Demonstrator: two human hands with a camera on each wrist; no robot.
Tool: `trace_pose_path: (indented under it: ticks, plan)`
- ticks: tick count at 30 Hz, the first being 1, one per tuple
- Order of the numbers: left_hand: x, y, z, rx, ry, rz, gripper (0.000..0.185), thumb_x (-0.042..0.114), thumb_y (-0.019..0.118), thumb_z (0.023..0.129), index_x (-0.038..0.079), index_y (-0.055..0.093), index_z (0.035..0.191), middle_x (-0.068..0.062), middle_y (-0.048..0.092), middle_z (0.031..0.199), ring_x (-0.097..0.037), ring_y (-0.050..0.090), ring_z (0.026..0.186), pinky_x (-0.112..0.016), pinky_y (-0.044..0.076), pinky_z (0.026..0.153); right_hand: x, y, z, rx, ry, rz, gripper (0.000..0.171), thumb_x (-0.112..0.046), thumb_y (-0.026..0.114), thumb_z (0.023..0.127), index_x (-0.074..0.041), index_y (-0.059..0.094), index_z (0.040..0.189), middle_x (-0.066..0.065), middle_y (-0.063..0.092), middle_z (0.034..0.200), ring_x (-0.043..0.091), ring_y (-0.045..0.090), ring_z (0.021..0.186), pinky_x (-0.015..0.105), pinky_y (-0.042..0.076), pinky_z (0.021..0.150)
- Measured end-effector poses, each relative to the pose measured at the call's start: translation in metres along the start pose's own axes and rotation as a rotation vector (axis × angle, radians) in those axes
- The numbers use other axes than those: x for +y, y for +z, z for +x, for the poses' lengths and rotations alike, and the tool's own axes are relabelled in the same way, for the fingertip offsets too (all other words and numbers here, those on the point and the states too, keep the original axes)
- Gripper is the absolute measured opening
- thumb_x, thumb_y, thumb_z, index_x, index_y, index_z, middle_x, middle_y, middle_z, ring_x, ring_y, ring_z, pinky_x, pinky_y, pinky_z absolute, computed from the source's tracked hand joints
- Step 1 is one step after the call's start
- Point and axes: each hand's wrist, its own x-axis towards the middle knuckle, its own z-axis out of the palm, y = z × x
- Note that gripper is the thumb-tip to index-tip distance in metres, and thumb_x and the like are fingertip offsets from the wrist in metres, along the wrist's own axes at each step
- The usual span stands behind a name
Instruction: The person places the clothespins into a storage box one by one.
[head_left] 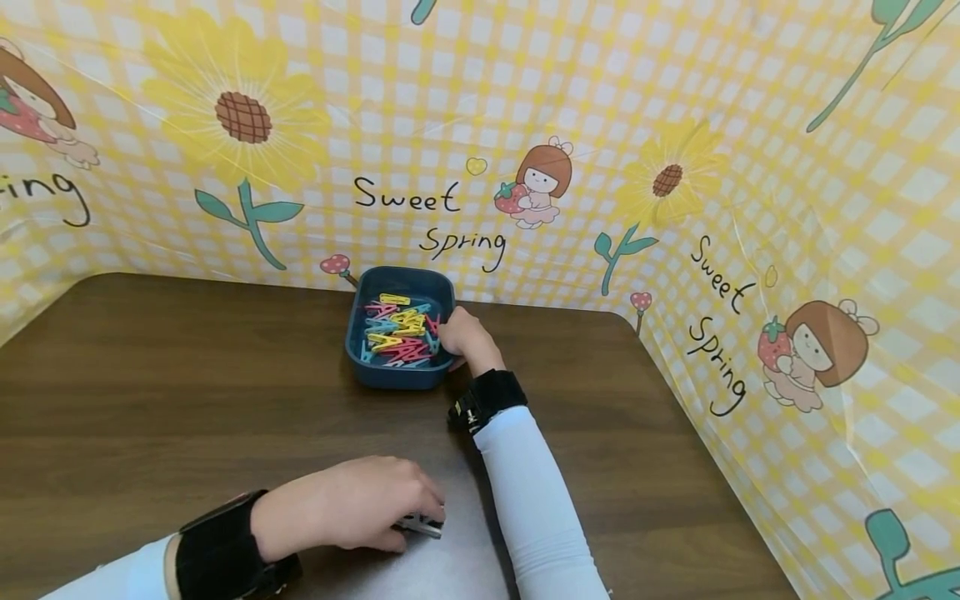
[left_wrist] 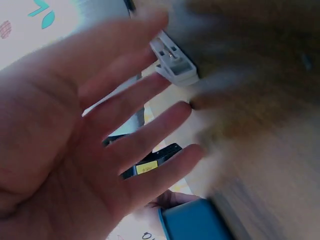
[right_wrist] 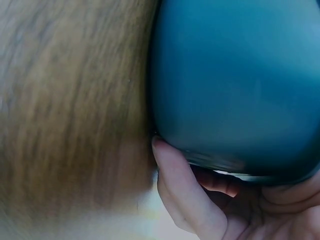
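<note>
My left hand (head_left: 360,504) is low over the front of the table, pinching a small pale grey piece (left_wrist: 174,61) between thumb and fingertips. That piece has a recessed underside with a bit of metal inside; its exact kind I cannot tell. In the left wrist view the ring and little fingers stretch out below it. Farther back, my right hand (head_left: 468,337) grips the right side of a dark blue box (head_left: 401,379). Its fingers curl at the wall and rim, seen close up in the right wrist view. Inside the box lie several clothespins (head_left: 405,329) in yellow, pink and blue.
The brown wooden table (head_left: 187,392) runs back to a yellow checked curtain (head_left: 420,125) with flower and cartoon prints. This curtain also closes off the right side. The box stands close to the table's back edge. My right sleeve (head_left: 540,508) crosses the front of the table.
</note>
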Motion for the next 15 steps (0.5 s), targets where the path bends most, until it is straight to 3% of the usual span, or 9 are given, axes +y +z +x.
trace_pose_path:
  ticks: [2, 5, 15]
  plan:
    - [-0.0014, -0.0002, 0.0009, 0.033, 0.003, -0.009, 0.029, 0.011, 0.088, 0.091, 0.025, 0.083, 0.116, 0.013, 0.08, 0.112, 0.004, 0.066, 0.094, -0.022, 0.062, 0.084, -0.0002, 0.0001, -0.0007, 0.001, -0.005, -0.001, 0.05, -0.026, 0.047, 0.117, -0.002, 0.038, 0.16, 0.025, 0.058, 0.15, 0.033, 0.077, 0.097, 0.039, 0.07, 0.069]
    - [-0.0023, -0.0003, 0.0014, 0.06, -0.016, -0.013, 0.026, 0.008, 0.088, 0.09, 0.024, 0.085, 0.11, 0.013, 0.081, 0.103, 0.005, 0.067, 0.088, -0.02, 0.063, 0.079, -0.001, -0.0003, -0.0014, -0.004, -0.008, -0.001, 0.051, -0.026, 0.047, 0.117, -0.002, 0.037, 0.161, 0.025, 0.058, 0.15, 0.033, 0.077, 0.097, 0.04, 0.07, 0.07]
    - [-0.0017, 0.0011, 0.0014, 0.096, -0.016, -0.021, 0.034, -0.003, 0.082, 0.091, 0.022, 0.082, 0.115, 0.01, 0.08, 0.104, 0.003, 0.068, 0.091, -0.02, 0.063, 0.08, -0.0037, -0.0029, 0.0011, -0.023, 0.031, 0.008, 0.05, -0.027, 0.047, 0.117, -0.003, 0.039, 0.16, 0.024, 0.058, 0.149, 0.031, 0.077, 0.094, 0.042, 0.07, 0.068]
